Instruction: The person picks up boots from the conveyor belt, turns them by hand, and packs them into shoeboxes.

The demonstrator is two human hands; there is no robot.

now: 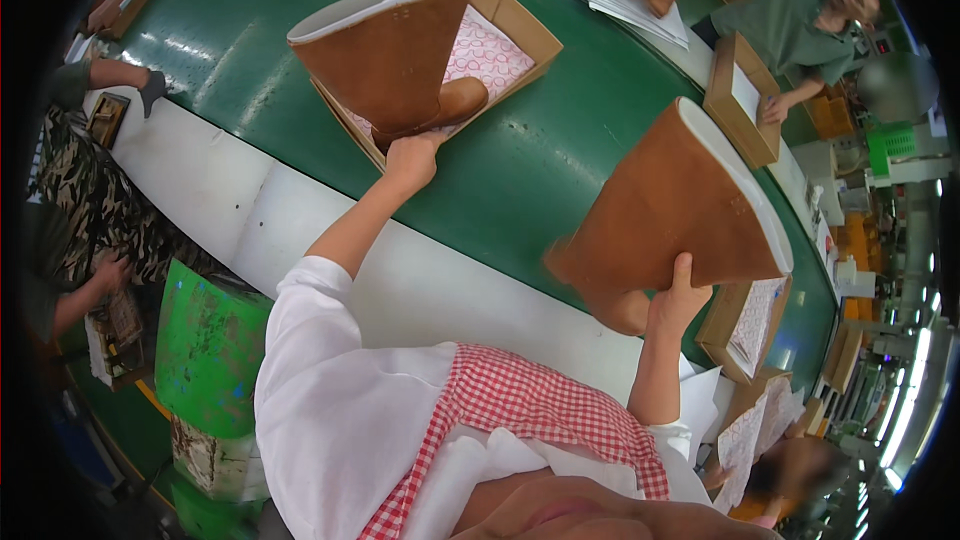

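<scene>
A brown pull-on boot with a pale lining stands tilted in an open cardboard box. Pink-and-white printed paper lines that box. My left hand is closed at the box's near edge, right by the boot's sole; its fingertips are hidden, but it appears to grip the box wall. Off to the right, my right hand grips a second brown boot by its shaft, thumb on the outside. This boot is raised, its wide opening facing right and its foot end slightly blurred.
A green conveyor belt runs past a white ledge. More boxes lie at right. Across the belt a person touches another box. Someone in camouflage trousers is at left, beside a green chair.
</scene>
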